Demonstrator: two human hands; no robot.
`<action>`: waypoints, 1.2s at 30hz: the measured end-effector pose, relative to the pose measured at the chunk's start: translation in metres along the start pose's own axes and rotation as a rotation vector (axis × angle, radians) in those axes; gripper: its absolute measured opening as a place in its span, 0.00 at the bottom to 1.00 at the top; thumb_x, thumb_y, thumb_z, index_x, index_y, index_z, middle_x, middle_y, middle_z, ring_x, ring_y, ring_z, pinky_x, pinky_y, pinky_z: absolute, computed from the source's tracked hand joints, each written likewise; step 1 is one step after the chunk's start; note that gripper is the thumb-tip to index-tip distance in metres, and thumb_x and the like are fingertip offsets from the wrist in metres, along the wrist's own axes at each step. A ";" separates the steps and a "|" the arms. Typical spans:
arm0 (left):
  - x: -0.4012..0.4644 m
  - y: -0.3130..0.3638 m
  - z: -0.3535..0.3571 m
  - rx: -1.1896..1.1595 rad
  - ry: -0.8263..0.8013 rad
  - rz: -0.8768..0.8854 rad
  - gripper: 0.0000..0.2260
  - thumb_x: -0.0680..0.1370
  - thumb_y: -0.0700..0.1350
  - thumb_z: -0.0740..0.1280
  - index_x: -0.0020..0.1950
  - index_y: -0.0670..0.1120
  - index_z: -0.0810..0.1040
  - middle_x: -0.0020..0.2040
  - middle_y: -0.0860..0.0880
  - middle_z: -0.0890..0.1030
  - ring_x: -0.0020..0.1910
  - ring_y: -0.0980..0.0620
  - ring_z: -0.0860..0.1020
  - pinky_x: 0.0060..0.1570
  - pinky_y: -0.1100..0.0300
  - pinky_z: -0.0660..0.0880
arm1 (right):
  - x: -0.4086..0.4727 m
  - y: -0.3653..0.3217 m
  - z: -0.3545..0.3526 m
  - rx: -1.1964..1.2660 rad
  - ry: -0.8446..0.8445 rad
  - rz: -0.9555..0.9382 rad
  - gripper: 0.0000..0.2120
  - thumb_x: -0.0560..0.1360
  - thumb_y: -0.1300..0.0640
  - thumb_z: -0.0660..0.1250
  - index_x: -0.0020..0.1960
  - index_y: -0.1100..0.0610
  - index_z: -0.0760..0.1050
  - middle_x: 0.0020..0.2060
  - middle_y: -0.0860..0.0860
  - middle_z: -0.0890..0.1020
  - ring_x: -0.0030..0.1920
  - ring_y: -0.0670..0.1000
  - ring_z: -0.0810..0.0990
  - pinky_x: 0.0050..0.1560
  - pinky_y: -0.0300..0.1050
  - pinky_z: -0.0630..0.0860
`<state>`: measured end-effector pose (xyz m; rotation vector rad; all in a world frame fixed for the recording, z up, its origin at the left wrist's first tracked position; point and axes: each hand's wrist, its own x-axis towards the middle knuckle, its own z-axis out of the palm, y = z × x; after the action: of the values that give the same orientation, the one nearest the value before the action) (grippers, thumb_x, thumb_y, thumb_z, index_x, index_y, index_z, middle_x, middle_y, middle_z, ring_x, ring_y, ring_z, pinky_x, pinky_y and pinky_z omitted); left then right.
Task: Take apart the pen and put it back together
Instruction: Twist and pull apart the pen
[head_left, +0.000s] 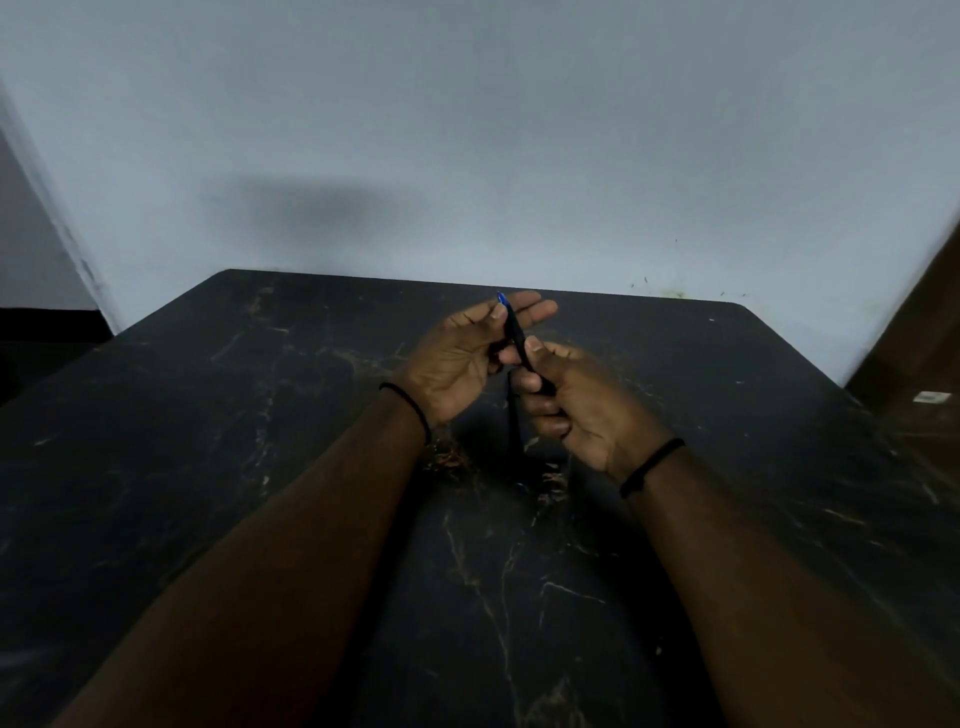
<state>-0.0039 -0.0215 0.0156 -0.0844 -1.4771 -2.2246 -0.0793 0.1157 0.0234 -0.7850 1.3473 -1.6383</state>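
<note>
Pen (517, 340) is held above the counter (208, 415), near its far edge, blue end up. Lower barrel is gripped by the right hand (571, 405), thumb on top. Left hand (467, 353) is mostly spread, thumb against the upper barrel. Pen looks whole, though its lower end is hidden. Step judged: start of disassembly. Next: upper half to be pinched, then twisted or pulled off.
</note>
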 end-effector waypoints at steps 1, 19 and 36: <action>0.000 0.000 0.000 -0.005 -0.006 0.001 0.13 0.81 0.41 0.58 0.63 0.40 0.76 0.61 0.44 0.81 0.30 0.58 0.71 0.40 0.64 0.76 | 0.000 0.000 0.001 0.028 -0.003 0.008 0.14 0.84 0.51 0.57 0.49 0.57 0.76 0.27 0.46 0.68 0.23 0.42 0.58 0.21 0.32 0.52; 0.004 -0.007 0.007 0.110 0.216 0.152 0.09 0.81 0.39 0.60 0.45 0.43 0.78 0.37 0.49 0.82 0.31 0.51 0.74 0.35 0.56 0.65 | 0.002 0.004 0.012 -0.430 0.215 -0.220 0.16 0.84 0.51 0.57 0.40 0.53 0.73 0.26 0.46 0.68 0.22 0.40 0.63 0.25 0.33 0.61; 0.002 -0.011 -0.005 0.153 0.282 0.088 0.07 0.79 0.43 0.66 0.50 0.47 0.84 0.52 0.46 0.85 0.37 0.55 0.69 0.33 0.63 0.62 | 0.003 0.009 0.005 -0.440 0.375 -0.313 0.05 0.77 0.60 0.70 0.46 0.54 0.74 0.38 0.50 0.78 0.32 0.42 0.73 0.32 0.35 0.70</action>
<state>-0.0097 -0.0231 0.0048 0.2017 -1.4500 -1.9545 -0.0744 0.1104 0.0155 -1.0174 1.9753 -1.8165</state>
